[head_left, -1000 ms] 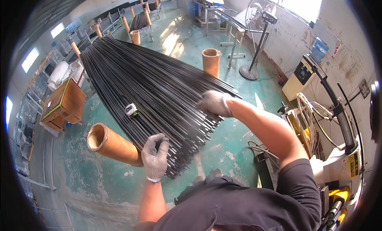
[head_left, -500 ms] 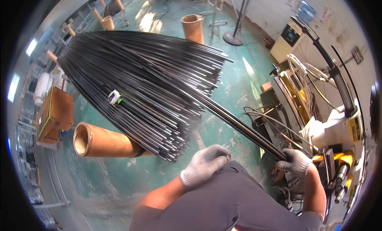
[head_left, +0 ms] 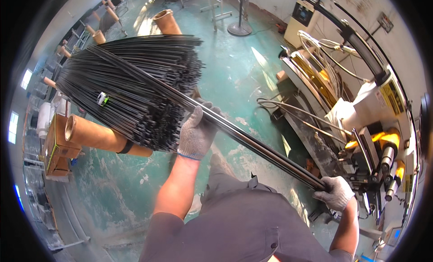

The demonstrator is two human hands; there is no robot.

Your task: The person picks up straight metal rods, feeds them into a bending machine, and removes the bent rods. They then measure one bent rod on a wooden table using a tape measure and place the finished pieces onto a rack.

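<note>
A few long dark metal rods [head_left: 261,144] slant from the big pile of rods [head_left: 131,81] on the left down to my right side. My right hand [head_left: 336,193], in a grey knit glove, is closed round their near ends. Farther up, beside the edge of the pile, my gloved left hand [head_left: 197,133] grips the same rods with its thumb along them; its fingertips are partly hidden. The far ends of the held rods still lie over the pile. On top of the pile sits a small white and green tape measure [head_left: 103,98].
Brown cardboard tubes [head_left: 101,134] stick out under and behind the pile. Cardboard boxes [head_left: 58,140] stand at the left. On the right is a machine with a white body [head_left: 361,106], cables [head_left: 311,41] and yellow parts. A round stand base [head_left: 239,29] rests on the green floor farther back.
My left hand has moved from in front of my body up and forward onto the rods. My right hand keeps its hold. The view has shifted, and the pile appears farther left.
</note>
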